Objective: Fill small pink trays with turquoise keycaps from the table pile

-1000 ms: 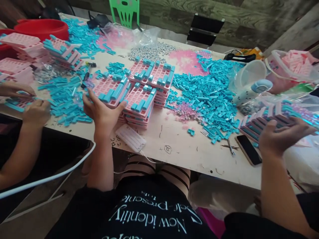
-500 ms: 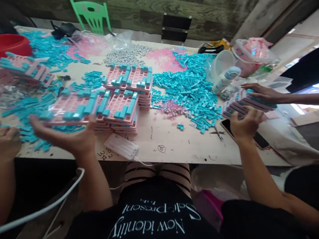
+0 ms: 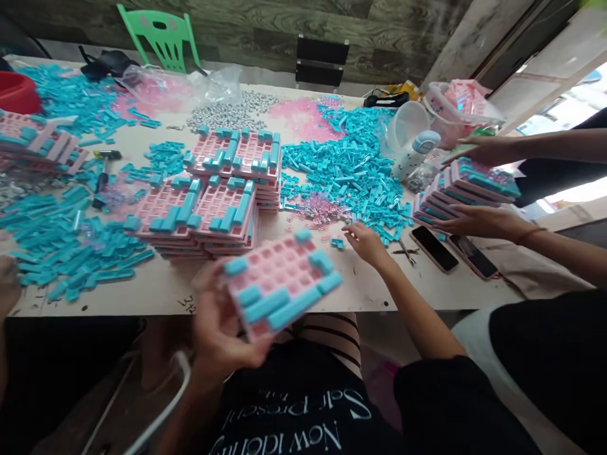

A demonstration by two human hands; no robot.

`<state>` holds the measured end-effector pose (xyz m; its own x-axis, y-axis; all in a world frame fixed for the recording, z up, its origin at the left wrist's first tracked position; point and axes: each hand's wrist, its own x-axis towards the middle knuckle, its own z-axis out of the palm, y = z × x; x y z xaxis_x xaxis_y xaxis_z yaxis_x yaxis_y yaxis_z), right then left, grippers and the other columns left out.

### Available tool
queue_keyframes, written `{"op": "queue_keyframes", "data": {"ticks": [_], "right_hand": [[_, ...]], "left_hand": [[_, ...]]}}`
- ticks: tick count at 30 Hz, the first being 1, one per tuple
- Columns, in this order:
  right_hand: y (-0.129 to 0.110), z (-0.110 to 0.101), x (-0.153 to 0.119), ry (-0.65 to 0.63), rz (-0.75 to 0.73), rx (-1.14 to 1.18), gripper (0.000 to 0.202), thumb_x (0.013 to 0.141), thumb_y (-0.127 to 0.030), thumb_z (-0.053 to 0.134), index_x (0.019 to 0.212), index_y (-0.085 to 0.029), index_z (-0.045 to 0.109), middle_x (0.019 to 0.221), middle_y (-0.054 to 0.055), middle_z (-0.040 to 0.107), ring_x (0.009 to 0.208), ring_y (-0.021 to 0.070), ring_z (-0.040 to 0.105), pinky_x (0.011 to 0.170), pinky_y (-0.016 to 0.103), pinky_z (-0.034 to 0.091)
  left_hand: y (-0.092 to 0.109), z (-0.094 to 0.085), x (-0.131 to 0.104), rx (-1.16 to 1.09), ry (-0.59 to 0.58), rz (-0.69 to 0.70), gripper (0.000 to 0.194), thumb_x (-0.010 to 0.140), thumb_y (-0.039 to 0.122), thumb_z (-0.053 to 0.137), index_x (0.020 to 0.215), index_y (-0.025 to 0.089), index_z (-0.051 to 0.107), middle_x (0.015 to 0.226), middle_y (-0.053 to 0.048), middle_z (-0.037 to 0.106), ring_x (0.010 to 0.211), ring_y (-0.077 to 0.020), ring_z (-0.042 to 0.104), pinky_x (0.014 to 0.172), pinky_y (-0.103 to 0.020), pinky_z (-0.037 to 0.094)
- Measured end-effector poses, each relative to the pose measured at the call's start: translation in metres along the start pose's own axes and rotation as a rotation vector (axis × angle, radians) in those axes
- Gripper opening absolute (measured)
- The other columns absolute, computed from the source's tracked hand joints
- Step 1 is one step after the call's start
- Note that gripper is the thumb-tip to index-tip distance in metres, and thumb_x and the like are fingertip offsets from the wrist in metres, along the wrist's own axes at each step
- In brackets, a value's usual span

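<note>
My left hand [image 3: 220, 322] grips a pink plastic grid panel [image 3: 284, 262] with blue key-like caps along its edges, tilted above the table's front edge and blurred by motion. Thumb and fingers wrap its left side. My right hand [image 3: 365, 243] is at the front of a small heap of clear pink bits [image 3: 320, 208], fingertips drawn together; whether anything is between them is too small to tell. Left of that heap stand stacks of similar pink panels [image 3: 222, 205] with blue caps.
Loose blue caps [image 3: 351, 158] spread behind my right hand, more [image 3: 90, 246] at left. Another person's hands [image 3: 478, 218] hold a panel stack [image 3: 465, 186] at right. Phones [image 3: 434, 248], a tool [image 3: 405, 253] and a hammer [image 3: 102, 177] lie on the table. A partial hand [image 3: 7, 278] shows at far left.
My left hand has moved right, away from the stacks, and now holds a panel in front of me. My right hand has left the right-hand stack for the clear bits.
</note>
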<state>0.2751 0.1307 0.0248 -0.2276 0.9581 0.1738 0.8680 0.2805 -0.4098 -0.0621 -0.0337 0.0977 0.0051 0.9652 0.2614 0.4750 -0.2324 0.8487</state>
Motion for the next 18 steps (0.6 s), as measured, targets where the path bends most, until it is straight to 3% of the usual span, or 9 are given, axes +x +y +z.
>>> {"op": "queue_keyframes", "data": {"ticks": [2,4,7,12,18], "right_hand": [[0.002,0.011,0.007,-0.035,0.097,0.034,0.027,0.083,-0.014,0.041,0.095,-0.017,0.065,0.099,0.011,0.064,0.093,0.0229,0.059,0.084,0.035,0.044],[0.007,0.018,0.014,-0.014,0.166,0.056,0.031,0.082,-0.011,0.039,0.095,-0.016,0.066,0.099,0.011,0.065,0.097,0.0228,0.058,0.087,0.036,0.043],[0.011,0.024,0.026,0.009,0.160,0.060,0.031,0.082,-0.012,0.041,0.100,-0.017,0.065,0.100,0.009,0.065,0.095,0.0212,0.058,0.087,0.035,0.043],[0.001,0.029,0.043,-0.052,0.091,-0.020,0.029,0.084,-0.023,0.049,0.109,-0.022,0.064,0.102,0.008,0.061,0.083,0.0190,0.059,0.077,0.031,0.045],[-0.013,0.039,0.061,-0.060,0.167,-0.084,0.027,0.084,-0.036,0.055,0.106,-0.023,0.065,0.107,0.009,0.059,0.089,0.0224,0.058,0.070,0.030,0.043]], "left_hand": [[-0.005,0.046,-0.002,-0.244,-0.102,0.038,0.089,0.060,0.043,0.061,0.135,0.029,0.014,0.134,-0.013,0.033,0.115,-0.0289,0.050,0.092,-0.043,0.050],[-0.016,0.087,-0.001,-0.300,-0.162,0.108,0.089,0.059,0.040,0.067,0.132,0.024,0.019,0.134,-0.015,0.028,0.120,-0.0287,0.045,0.098,-0.044,0.045],[-0.033,0.122,0.005,-0.236,-0.263,0.165,0.091,0.058,0.037,0.072,0.132,0.020,0.022,0.132,-0.016,0.028,0.127,-0.0287,0.036,0.102,-0.043,0.041],[-0.044,0.130,0.020,-0.030,-0.466,0.243,0.093,0.062,0.044,0.072,0.137,0.017,0.024,0.132,-0.017,0.033,0.127,-0.0287,0.035,0.106,-0.044,0.035],[-0.056,0.132,0.030,0.291,-0.498,0.337,0.100,0.053,0.061,0.071,0.134,0.013,0.037,0.126,-0.018,0.047,0.124,-0.0348,0.037,0.109,-0.056,0.018]]}}
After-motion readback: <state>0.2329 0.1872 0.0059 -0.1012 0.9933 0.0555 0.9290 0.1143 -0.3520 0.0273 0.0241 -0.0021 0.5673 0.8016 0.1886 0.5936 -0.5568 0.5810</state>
